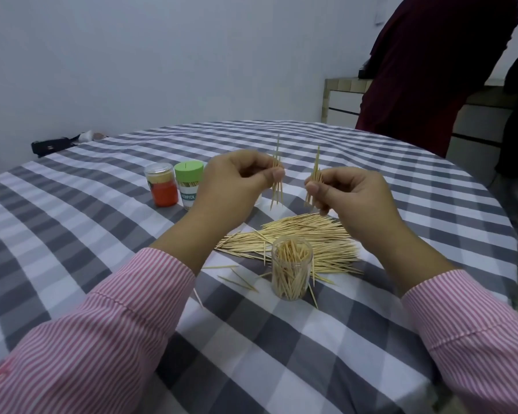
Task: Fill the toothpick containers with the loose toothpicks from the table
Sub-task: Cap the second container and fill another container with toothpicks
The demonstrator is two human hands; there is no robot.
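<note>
The tabletop (251, 354) carries a grey-and-white checked cloth, and every position below is given relative to the open clear container (291, 271), which stands upright near me at the middle and is already well filled with toothpicks standing on end.

Directly behind that container lies the loose pile (296, 239). Its sticks run mostly left to right, flat on the cloth, with a few strays (238, 280) scattered just to the container's left and front. Well behind and to the left stand two closed containers side by side: one with a green lid (189, 186) and one with an orange label (162, 185).

My left hand (237, 183) hangs above and behind the open container, to its left, thumb and fingers pinching a small left bundle (277, 180). My right hand (347, 192) hangs above and behind it, to its right, likewise pinching a right bundle (314, 186). Both grips are closed on toothpicks, and both bundles hang nearly vertical, points down, ends uneven.

The relation that governs the next move: the container mouth faces straight up, and both bundles already have their long axis close to that direction. I judge that neither needs turning, only carrying toward me and downward. The two hands look about equally near the mouth. The risk is uneven tips catching on sticks already inside.
</note>
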